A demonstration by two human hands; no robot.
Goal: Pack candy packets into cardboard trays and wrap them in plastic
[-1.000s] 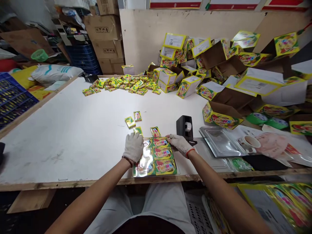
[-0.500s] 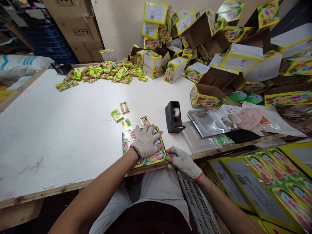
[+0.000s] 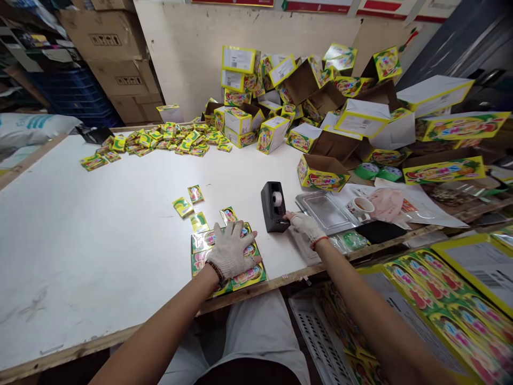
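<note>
My left hand (image 3: pixel 232 250), in a fingerless knit glove, lies flat with fingers spread on a block of printed green-and-yellow packets (image 3: pixel 249 275) at the table's front edge. It covers the middle of the block. My right hand (image 3: pixel 306 226), gloved the same way, is at the front end of a black tape dispenser (image 3: pixel 273 207). Its thumb and forefinger are pinched together at the cutting edge, where the tape's end sits; the strip itself is too small to see clearly. The white tape roll (image 3: pixel 277 199) sits in the dispenser. Several loose small packets (image 3: pixel 183 207) lie behind the block.
A heap of small yellow packets (image 3: pixel 172 138) lies at the table's back. Printed display boxes (image 3: pixel 324 172) are piled at back right. Clear plastic trays (image 3: pixel 326 211) and a cup (image 3: pixel 360 207) stand right of the dispenser. A white crate (image 3: pixel 316 331) is below the edge.
My right hand has moved from the block's front right corner up and right to the tape dispenser. My left hand stays on the block. The camera view has tilted up.
</note>
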